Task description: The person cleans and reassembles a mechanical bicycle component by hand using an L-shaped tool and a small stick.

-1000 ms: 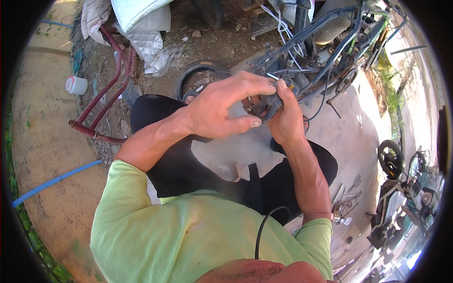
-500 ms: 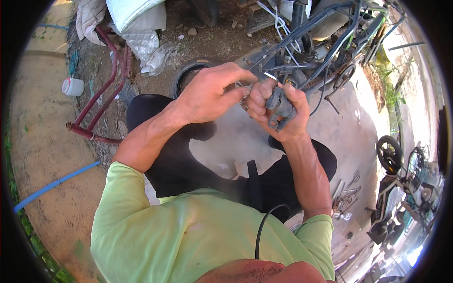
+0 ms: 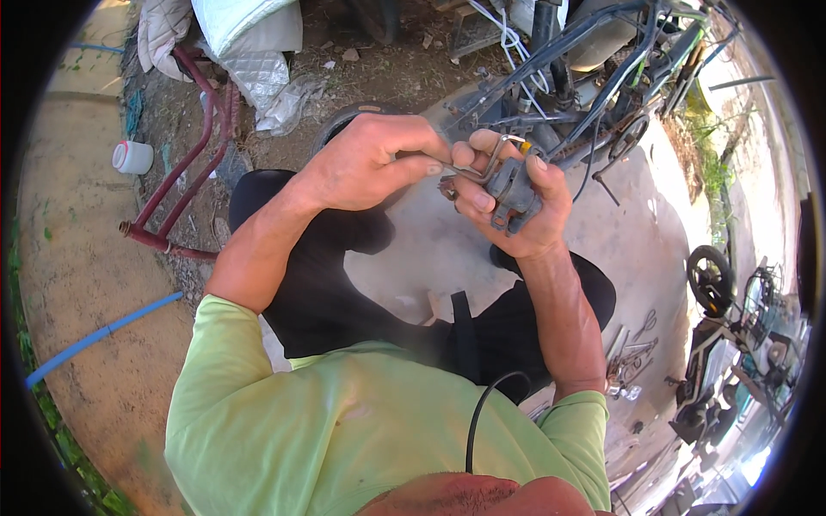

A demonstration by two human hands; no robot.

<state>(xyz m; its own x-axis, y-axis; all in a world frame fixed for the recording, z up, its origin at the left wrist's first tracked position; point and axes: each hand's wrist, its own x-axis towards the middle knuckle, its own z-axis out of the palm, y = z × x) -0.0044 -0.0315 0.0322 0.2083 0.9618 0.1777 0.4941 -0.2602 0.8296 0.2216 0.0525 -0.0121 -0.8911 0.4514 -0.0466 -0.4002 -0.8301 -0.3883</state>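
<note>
Two hands, one dark metal part (image 3: 514, 191), one bent metal rod (image 3: 494, 158); part at 2 o'clock of centre.
Left hand (image 3: 361, 165): thumb and fingers pinched on the rod's near end. Right hand (image 3: 540, 225): curled round the part, rod lying across it. Also: one white tub (image 3: 133, 158), 10 o'clock; one black wheel (image 3: 711, 297), 3 o'clock.

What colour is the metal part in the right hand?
The metal part is dark grey; head view.

Pale-green short-sleeved shirt (image 3: 284, 421), black trousers (image 3: 314, 297), thin black cable (image 3: 472, 427)
</note>
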